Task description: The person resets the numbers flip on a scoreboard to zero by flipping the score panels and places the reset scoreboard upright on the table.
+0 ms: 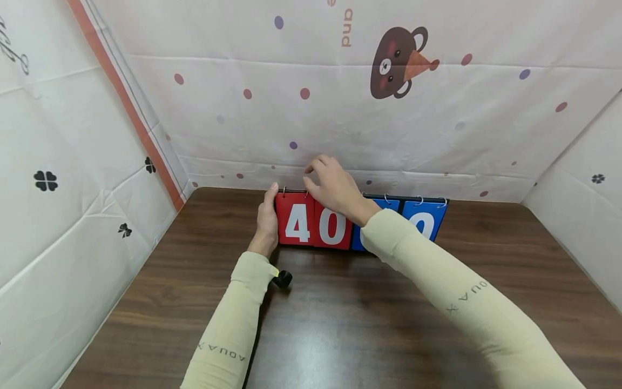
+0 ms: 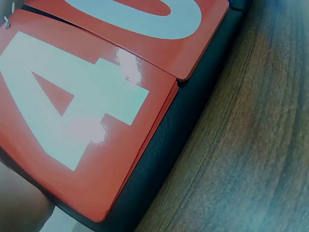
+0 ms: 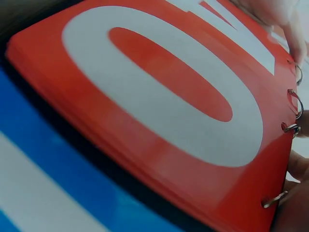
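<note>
A flip scoreboard (image 1: 332,226) stands leaning on the dark wooden table, its number cards hung from metal rings along the top edge. Its red card with a white 4 (image 2: 82,96) and red card with a white 0 (image 3: 161,87) face forward on the left half. Blue cards fill the right half, partly covered by the right forearm. My left hand (image 1: 267,222) grips the board's left edge, thumb up near the top corner. Above the red cards, my right hand (image 1: 335,186) reaches over the top edge, fingers loosely bent behind the rings, holding no card.
A black wrist camera (image 1: 282,279) sits at the left sleeve's cuff. Behind the table (image 1: 340,313) hangs a white printed cloth (image 1: 233,127) with dots and a bear, close to the back edge. More cloth flanks both sides.
</note>
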A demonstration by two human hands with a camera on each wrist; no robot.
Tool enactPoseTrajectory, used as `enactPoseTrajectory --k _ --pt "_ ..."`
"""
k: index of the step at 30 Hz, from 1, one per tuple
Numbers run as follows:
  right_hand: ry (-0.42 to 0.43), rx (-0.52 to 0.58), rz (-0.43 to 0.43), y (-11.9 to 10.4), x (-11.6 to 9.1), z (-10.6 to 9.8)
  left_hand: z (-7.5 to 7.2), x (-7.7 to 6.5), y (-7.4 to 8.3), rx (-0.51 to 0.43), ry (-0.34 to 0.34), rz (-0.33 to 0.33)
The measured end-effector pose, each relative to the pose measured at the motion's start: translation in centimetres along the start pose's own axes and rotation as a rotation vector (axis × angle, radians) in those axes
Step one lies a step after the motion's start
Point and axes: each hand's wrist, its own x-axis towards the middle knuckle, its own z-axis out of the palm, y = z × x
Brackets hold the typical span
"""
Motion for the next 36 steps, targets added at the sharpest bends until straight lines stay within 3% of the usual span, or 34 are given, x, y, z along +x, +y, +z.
enactPoseTrajectory --k 4,10,17,22,30,36 --pt "-0.1 0.015 0.093 -0.1 1.3 0.2 -0.1 0.1 0.2 -0.002 -0.004 -0.019" --pt "-0.249 0.112 0.13 0.2 3.2 0.3 -0.2 0.3 0.5 0.003 0.012 -0.036" --pt "-0.615 0.257 0.285 1.2 4.9 0.4 -0.4 0.4 0.4 0.013 0.015 -0.034" --pt "-0.822 0.336 0.413 2.2 5.5 0.5 -0.3 0.3 0.0 0.009 -0.004 -0.034" --pt "-0.964 0.401 0.476 2.9 6.0 0.8 -0.2 0.5 -0.3 -0.005 0.002 -0.034" --pt "-0.995 0.378 0.467 2.9 6.0 0.9 -0.1 0.5 -0.3 -0.014 0.018 -0.037"
